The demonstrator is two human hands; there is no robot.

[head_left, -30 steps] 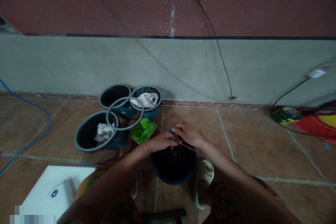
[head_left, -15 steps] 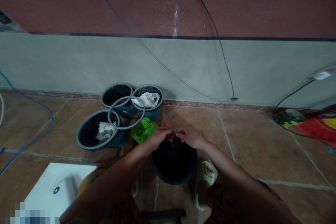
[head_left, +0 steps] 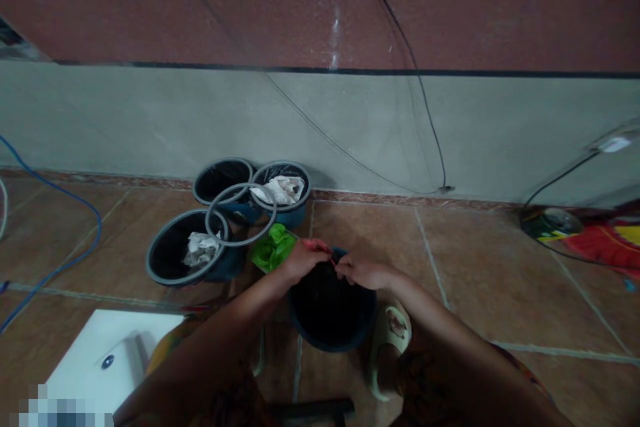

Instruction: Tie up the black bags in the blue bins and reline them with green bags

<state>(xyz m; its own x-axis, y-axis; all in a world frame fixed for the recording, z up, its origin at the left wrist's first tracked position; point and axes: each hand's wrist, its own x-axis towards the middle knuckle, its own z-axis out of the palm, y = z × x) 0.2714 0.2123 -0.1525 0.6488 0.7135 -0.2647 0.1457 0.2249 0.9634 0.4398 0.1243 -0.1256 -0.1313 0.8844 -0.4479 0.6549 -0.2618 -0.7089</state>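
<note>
A dark bin (head_left: 333,343) with a black inside stands on the floor between my feet. Over its far rim, my left hand (head_left: 304,260) is closed on a red strip (head_left: 316,245) that looks like a bag's drawstring. My right hand (head_left: 364,271) pinches the same strip just to the right, fingertips close to the left ones. A bright green plastic bag (head_left: 274,248) lies just left of my left hand. The strip's far end is partly hidden by my fingers.
Three bins stand to the left: a front one (head_left: 156,273), a back one (head_left: 200,199) and one by the wall (head_left: 290,217). Two hold crumpled white paper. A grey ring (head_left: 273,213) rests across them. A white board (head_left: 75,353) lies lower left; cables run along the wall.
The red strip no longer stands up in loops; it now lies low by my left hand. My right hand has moved slightly down, and the bin's far rim shows more.
</note>
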